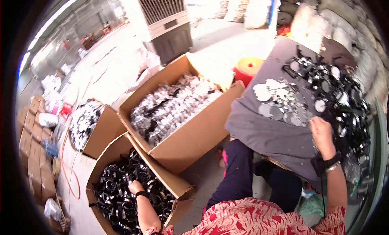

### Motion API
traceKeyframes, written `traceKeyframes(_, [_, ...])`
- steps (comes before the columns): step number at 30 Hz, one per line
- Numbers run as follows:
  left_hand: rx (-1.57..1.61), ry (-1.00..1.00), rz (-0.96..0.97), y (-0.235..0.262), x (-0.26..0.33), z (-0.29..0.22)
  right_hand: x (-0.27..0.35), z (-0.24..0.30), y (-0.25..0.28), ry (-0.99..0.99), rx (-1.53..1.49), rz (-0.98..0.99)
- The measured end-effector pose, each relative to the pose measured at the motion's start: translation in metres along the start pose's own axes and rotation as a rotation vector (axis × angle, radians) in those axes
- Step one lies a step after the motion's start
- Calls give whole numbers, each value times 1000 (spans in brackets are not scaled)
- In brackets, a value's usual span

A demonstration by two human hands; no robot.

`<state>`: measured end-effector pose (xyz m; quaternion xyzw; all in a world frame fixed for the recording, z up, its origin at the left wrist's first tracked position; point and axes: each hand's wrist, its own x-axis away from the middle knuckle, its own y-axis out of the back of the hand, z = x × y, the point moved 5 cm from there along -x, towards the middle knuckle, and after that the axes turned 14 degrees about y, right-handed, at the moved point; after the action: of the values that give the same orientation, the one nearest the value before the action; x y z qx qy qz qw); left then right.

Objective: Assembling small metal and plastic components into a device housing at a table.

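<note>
My left hand reaches down into an open cardboard box of black ring-shaped parts. Its fingers are curled closed among the parts, and what they grip is too small to make out. Over the right side of a grey cloth-covered table, my right hand has its fingers bent together in a pinch. Whatever sits between them cannot be made out. Just left of that hand lies a spread of flat white and silvery discs. A heap of black strap-like pieces with round shiny faces lies beyond and to its right.
A larger carton full of clear-wrapped pieces stands ahead, with a smaller carton to its left. A red roll is beside the table's far left corner. An air cooler stands behind; stacked sacks line the right.
</note>
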<state>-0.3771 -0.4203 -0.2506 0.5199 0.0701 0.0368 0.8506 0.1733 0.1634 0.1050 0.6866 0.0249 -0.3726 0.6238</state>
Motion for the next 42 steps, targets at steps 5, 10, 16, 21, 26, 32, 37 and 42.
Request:
traceKeyframes(5, [838,478,-53,118,32,52,19,54,-21,403,292,186])
traceKeyframes(10, [721,348,-98,131,-1,65,47,44,-34,293,232,367])
traceKeyframes(16, [1525,2,-187,180,-20,93,27,48,-6,113,-9,190])
traceKeyframes(21, [1911,-627,763,359,113,-39,7,85,1,-17,-571,49])
traceKeyframes(26, [1998,-998,937,426,225,-120,6,156,-53,-343,-1445,393])
traceKeyframes(32, [2058,-1147,566,448,314,-183,41,182,-59,-633,-1992,391])
traceKeyframes(37, [1601,-1279,731,454,364,-198,60,135,-57,-707,-1817,-114])
traceKeyframes(42, [1666,-1426,1299,452,414,-187,57,128,-47,-396,-1298,-44])
